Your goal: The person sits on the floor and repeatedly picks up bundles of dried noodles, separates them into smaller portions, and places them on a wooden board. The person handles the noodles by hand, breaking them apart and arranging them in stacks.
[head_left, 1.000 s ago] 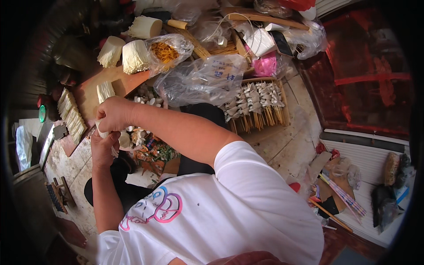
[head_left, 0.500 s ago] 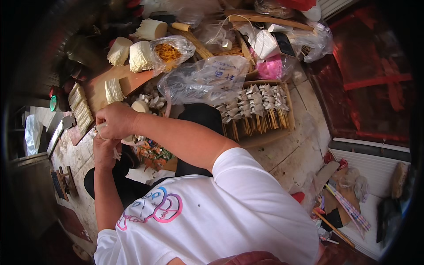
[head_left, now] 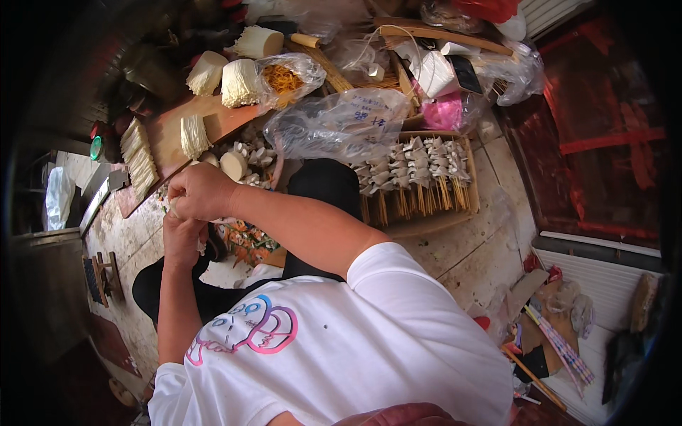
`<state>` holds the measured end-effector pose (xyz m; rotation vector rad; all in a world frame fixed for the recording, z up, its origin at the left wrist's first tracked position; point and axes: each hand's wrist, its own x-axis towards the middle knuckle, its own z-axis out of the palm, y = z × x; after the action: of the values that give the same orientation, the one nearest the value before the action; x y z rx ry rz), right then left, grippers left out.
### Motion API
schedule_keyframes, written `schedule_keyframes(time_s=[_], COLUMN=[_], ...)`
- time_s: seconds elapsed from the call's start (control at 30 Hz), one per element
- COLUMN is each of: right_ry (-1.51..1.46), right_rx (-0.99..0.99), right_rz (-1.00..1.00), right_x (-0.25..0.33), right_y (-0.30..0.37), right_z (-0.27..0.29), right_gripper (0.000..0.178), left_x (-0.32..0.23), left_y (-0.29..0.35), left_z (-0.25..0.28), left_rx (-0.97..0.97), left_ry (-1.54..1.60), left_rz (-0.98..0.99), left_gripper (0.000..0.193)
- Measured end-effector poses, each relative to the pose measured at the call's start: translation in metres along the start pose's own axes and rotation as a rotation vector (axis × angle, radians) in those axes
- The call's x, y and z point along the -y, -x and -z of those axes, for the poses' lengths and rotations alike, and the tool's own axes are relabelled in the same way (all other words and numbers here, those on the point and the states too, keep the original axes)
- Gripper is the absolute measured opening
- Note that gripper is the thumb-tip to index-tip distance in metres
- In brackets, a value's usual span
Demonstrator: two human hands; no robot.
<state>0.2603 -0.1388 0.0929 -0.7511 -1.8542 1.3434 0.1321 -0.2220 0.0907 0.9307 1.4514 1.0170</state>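
My left hand is closed round a small pale bundle that looks like enoki mushrooms; one end pokes out beside the fingers. Right above it, my right hand is closed too, its fingertips pinching pale material at the top of the left fist. The hands touch, and most of what they hold is hidden. Just beyond them a wooden board bears a loose enoki bunch and a row of thin enoki bundles. Cut mushroom root ends lie close to my right wrist.
Big enoki clumps stand at the board's far end, near a plastic bag of orange shreds. A crumpled clear bag lies ahead. To the right, a cardboard box holds many grey-white skewers. A small wooden stool stands left.
The whole view has shifted slightly to the right. My two hands stay pressed together on the pale bundle, with only a slight change in the fingers.
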Motion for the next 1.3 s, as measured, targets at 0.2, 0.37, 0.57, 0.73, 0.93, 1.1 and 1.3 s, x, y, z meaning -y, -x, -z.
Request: schedule_keyframes(time_s=[0.2, 0.37, 0.57, 0.73, 0.93, 1.1, 1.3], right_ry=[-0.051, -0.134, -0.25, -0.344, -0.336, -0.354, -0.215], right_rx=[-0.008, 0.034, 0.147, 0.327, 0.488, 0.588, 0.416], right_rz=[-0.015, -0.211, -0.247, -0.265, -0.238, -0.215, -0.224], right_x=[0.004, -0.003, -0.001, 0.016, 0.02, 0.022, 0.021], right_y=[0.011, 0.013, 0.02, 0.025, 0.026, 0.03, 0.029], right_z=[0.009, 0.001, 0.008, 0.02, 0.023, 0.022, 0.02], right_gripper=[0.019, 0.017, 0.041, 0.044, 0.054, 0.045, 0.034], left_x=[0.001, -0.003, -0.007, -0.009, 0.011, 0.015, 0.008], left_y=[0.004, 0.011, 0.013, 0.023, 0.028, 0.031, 0.031], left_z=[-0.011, -0.014, 0.003, 0.01, 0.014, 0.014, 0.007], left_rx=[0.006, 0.002, 0.096, 0.305, 0.551, 0.656, 0.25], left_ry=[-0.038, -0.07, 0.121, 0.323, 0.453, 0.478, 0.156], left_rz=[0.002, 0.017, 0.122, 0.149, 0.217, 0.24, 0.048], left_gripper=[0.003, 0.005, 0.021, 0.028, 0.032, 0.032, 0.03])
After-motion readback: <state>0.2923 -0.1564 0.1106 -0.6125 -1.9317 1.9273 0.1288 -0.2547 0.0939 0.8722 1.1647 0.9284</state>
